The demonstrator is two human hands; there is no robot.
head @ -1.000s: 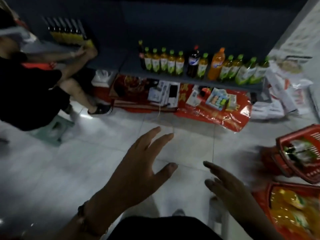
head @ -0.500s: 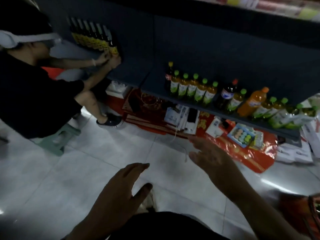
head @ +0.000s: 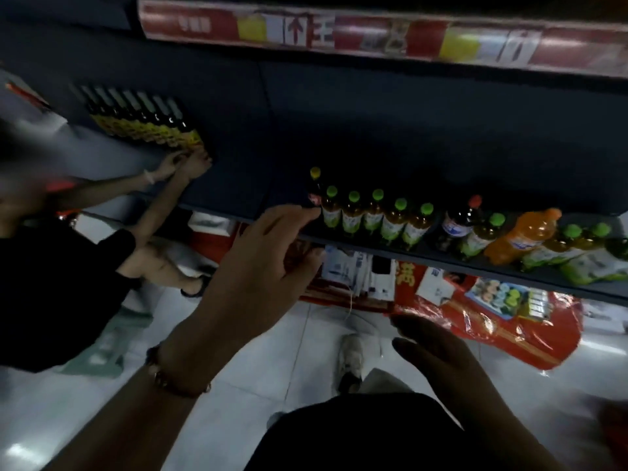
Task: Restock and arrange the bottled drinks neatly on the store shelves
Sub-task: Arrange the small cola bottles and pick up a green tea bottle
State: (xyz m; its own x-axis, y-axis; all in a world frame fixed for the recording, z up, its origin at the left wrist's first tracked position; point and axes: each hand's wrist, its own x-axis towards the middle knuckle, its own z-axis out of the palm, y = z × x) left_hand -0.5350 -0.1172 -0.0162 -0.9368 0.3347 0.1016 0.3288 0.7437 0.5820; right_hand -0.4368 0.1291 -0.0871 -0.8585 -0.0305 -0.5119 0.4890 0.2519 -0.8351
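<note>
1. Head view: bottled drinks stand in a row along the front of the low dark shelf (head: 390,253), mostly green-capped tea bottles (head: 373,215), with a yellow-capped dark bottle (head: 314,186) at the row's left end.
2. Further right we see a red-capped cola bottle (head: 458,222), then an orange drink bottle (head: 520,236) leaning among more green caps.
3. Our left hand (head: 258,266) reaches toward the row's left end, fingers loosely spread, holding nothing, index tip near the yellow-capped bottle; contact unclear.
4. Our right hand (head: 438,351) hangs lower over the tiled floor (head: 238,368), fingers relaxed, grasping nothing.
5. Under the shelf: red packaging (head: 509,331) and boxes.
6. At left another person (head: 68,283) crouches, both hands at a row of dark yellow-labelled bottles (head: 146,127).
</note>
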